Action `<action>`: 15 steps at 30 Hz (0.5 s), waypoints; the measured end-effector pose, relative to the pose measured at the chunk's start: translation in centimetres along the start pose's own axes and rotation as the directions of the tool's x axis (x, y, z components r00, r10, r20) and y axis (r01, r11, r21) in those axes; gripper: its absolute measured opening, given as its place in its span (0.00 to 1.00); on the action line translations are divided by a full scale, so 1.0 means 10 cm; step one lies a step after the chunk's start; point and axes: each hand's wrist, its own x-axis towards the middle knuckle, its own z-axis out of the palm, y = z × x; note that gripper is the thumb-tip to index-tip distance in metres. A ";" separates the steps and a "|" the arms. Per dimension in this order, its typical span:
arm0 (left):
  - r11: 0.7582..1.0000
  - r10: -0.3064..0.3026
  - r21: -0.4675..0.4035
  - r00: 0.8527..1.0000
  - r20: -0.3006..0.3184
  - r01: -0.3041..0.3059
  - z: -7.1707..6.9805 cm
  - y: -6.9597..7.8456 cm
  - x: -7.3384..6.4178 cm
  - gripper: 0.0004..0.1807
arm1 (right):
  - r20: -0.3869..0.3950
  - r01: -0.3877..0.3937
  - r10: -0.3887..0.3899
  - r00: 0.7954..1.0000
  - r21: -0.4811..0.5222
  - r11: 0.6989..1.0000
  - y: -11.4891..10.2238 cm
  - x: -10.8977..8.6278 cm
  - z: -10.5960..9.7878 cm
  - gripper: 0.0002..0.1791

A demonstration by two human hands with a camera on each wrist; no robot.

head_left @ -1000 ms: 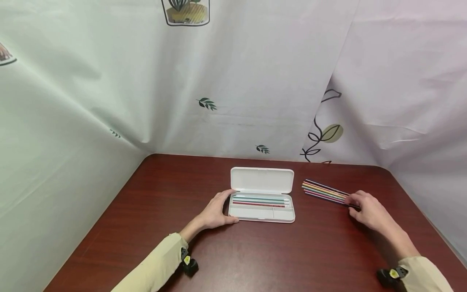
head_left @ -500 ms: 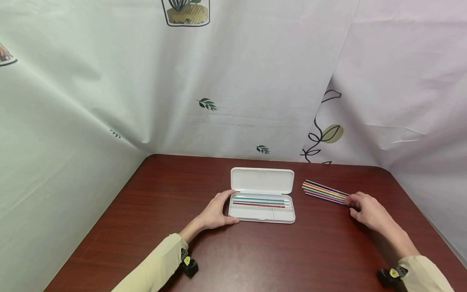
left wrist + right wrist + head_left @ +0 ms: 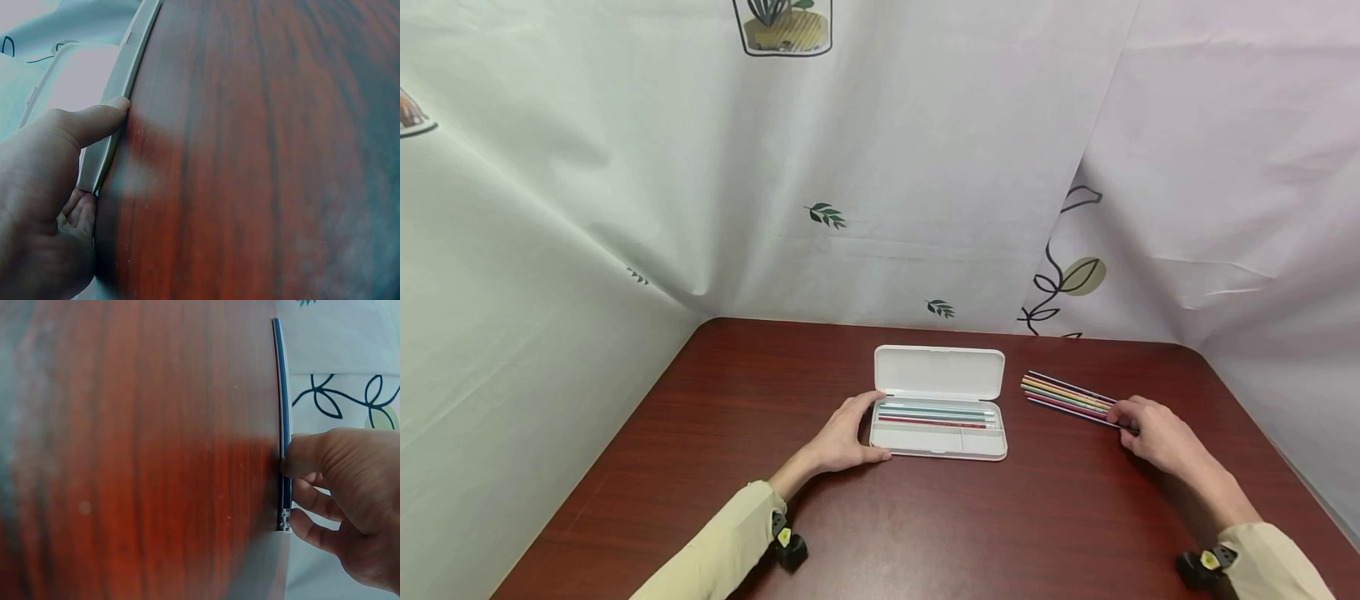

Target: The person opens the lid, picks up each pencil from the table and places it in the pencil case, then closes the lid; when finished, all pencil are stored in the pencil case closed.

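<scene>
White pencil case point(image 3: 917, 437), open, with a loose pencil bundle point(image 3: 1066, 398) at its 3 o'clock
The case lies flat, its lid point(image 3: 938, 372) raised toward 12 o'clock, teal and red pencils point(image 3: 932, 415) in the far compartment; your left hand point(image 3: 842, 435) holds its 9 o'clock end. The multicoloured bundle slants from 10 to 4 o'clock, your right hand point(image 3: 1163, 435) gripping its 4 o'clock end.

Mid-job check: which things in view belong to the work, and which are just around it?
Part of the work:
open white pencil case, its end held by the left hand
pencils inside it
loose pencils, gripped by the right hand

Just around it:
brown table
printed backdrop
black wrist devices
</scene>
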 end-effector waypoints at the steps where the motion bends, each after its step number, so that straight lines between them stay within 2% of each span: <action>1: 1.000 0.001 -0.001 1.000 0.000 -0.001 0.00 0.00 0.00 0.49 | 0.000 0.001 -0.001 1.000 -0.005 1.000 0.00 0.00 0.00 0.14; 15: 1.000 0.001 0.007 1.000 0.001 -0.001 0.00 0.01 -0.01 0.49 | 0.057 -0.001 0.001 0.998 -0.003 1.000 0.00 0.02 -0.02 0.14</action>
